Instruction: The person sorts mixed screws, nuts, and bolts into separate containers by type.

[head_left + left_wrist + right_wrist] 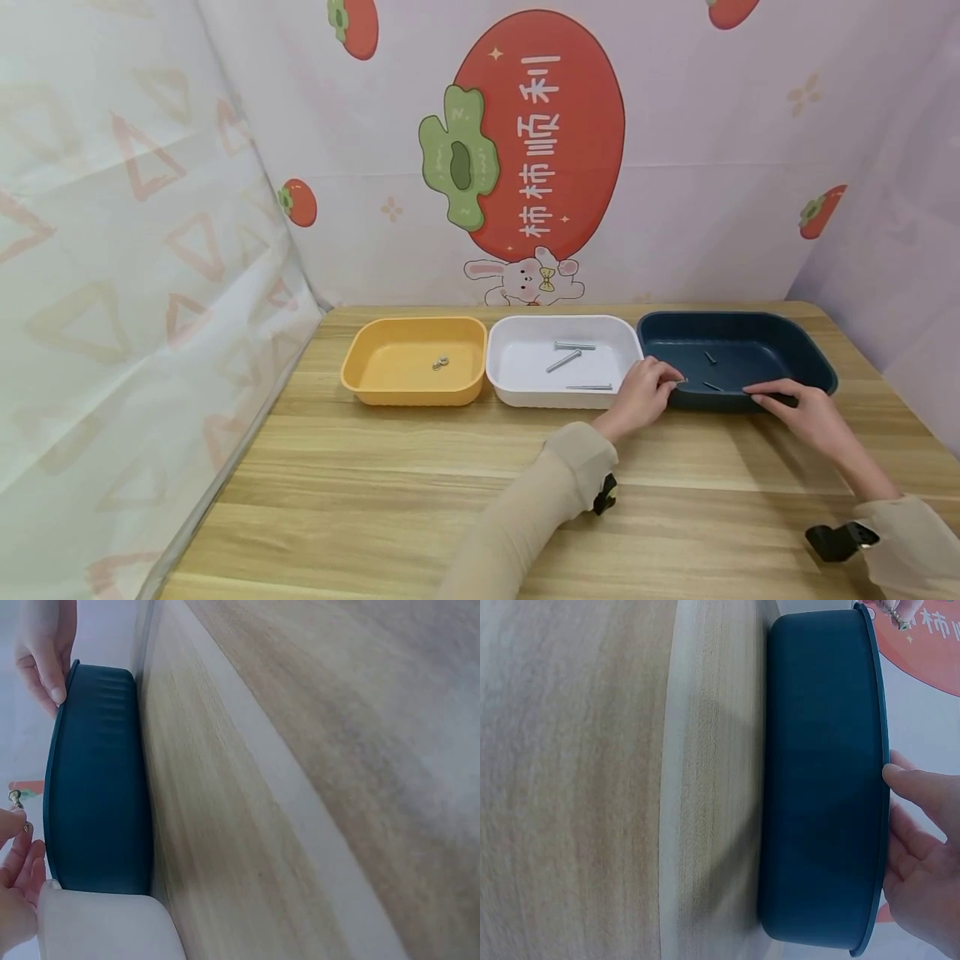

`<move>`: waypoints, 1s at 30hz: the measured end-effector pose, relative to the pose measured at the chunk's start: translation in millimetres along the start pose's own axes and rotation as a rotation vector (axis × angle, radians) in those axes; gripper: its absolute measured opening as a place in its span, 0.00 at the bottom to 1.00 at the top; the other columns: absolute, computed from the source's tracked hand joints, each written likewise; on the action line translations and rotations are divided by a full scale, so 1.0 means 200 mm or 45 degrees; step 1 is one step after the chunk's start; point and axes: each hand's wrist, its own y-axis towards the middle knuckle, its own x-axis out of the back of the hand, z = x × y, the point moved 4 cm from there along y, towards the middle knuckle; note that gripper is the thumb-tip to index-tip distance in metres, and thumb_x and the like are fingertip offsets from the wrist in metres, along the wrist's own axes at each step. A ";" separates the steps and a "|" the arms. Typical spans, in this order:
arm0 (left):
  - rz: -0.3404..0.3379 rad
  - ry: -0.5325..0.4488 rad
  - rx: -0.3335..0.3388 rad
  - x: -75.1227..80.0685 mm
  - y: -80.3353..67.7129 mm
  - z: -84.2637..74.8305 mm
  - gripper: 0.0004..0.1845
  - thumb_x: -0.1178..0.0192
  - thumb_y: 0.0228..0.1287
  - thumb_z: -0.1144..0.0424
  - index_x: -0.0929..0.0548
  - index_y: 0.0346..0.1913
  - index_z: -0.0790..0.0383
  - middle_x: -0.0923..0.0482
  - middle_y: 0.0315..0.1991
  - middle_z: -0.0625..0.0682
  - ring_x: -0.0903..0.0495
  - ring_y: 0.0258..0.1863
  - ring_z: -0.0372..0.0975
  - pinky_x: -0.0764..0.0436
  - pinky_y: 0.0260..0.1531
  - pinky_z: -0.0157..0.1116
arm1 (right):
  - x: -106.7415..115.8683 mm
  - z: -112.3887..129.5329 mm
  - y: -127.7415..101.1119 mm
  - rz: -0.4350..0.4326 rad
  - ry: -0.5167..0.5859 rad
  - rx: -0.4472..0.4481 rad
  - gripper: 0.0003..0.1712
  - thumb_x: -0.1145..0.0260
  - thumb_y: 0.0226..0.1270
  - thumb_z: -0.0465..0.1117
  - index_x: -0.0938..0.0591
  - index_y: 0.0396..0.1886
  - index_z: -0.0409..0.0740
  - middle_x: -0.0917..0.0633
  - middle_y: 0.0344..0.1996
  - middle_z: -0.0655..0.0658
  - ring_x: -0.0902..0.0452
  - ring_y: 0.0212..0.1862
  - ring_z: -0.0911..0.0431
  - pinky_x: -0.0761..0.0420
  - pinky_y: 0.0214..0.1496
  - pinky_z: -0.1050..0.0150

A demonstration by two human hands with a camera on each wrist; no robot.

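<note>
My left hand (642,397) is over the front left corner of the dark blue tray (738,402), close to the white tray (540,397). Between its thumb and fingers it pinches a small screw (16,796), brass-toned, with the head showing. At the right part of the dark blue tray's front rim, my right hand (804,417) grips the edge, its thumb (900,777) outside and the fingers reaching over to the inner side. Inside that tray lie two small dark screws, one farther back (710,357) and one near the front wall (712,386).
Three long silver bolts (564,361) lie in the white tray. A yellow tray (414,398) at the left holds a few small metal nuts (440,362). The trays stand in a row at the back of the wooden table (360,500), before a printed curtain (375,142).
</note>
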 end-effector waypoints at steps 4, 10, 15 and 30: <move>-0.016 0.037 0.008 -0.01 0.02 -0.01 0.08 0.46 0.60 0.66 0.18 0.38 0.53 0.26 0.34 0.42 0.32 0.35 0.29 0.39 0.35 0.16 | -0.03 -0.11 0.01 0.006 -0.018 -0.005 0.08 0.39 0.60 0.39 0.17 0.37 0.44 0.24 0.34 0.65 0.42 0.39 0.85 0.38 0.33 0.82; -0.015 0.086 0.001 -0.03 0.04 -0.01 0.08 0.45 0.60 0.65 0.18 0.37 0.52 0.25 0.34 0.42 0.30 0.36 0.29 0.39 0.36 0.16 | -0.08 -0.32 0.01 -0.029 -0.072 -0.005 0.08 0.39 0.59 0.42 0.18 0.37 0.58 0.25 0.35 0.68 0.40 0.39 0.83 0.39 0.33 0.84; -0.017 0.115 -0.003 -0.03 0.05 -0.02 0.08 0.46 0.60 0.65 0.18 0.37 0.52 0.25 0.34 0.42 0.30 0.37 0.30 0.38 0.37 0.17 | -0.07 -0.29 0.01 0.003 -0.021 -0.012 0.08 0.39 0.59 0.41 0.17 0.38 0.52 0.20 0.36 0.54 0.34 0.39 0.74 0.37 0.31 0.81; -0.041 -0.057 0.038 -0.02 0.02 0.00 0.08 0.44 0.60 0.64 0.19 0.41 0.54 0.27 0.38 0.45 0.30 0.39 0.31 0.37 0.39 0.17 | -0.03 -0.16 0.01 0.009 -0.050 -0.032 0.08 0.40 0.60 0.39 0.17 0.37 0.45 0.20 0.35 0.48 0.38 0.39 0.81 0.35 0.34 0.79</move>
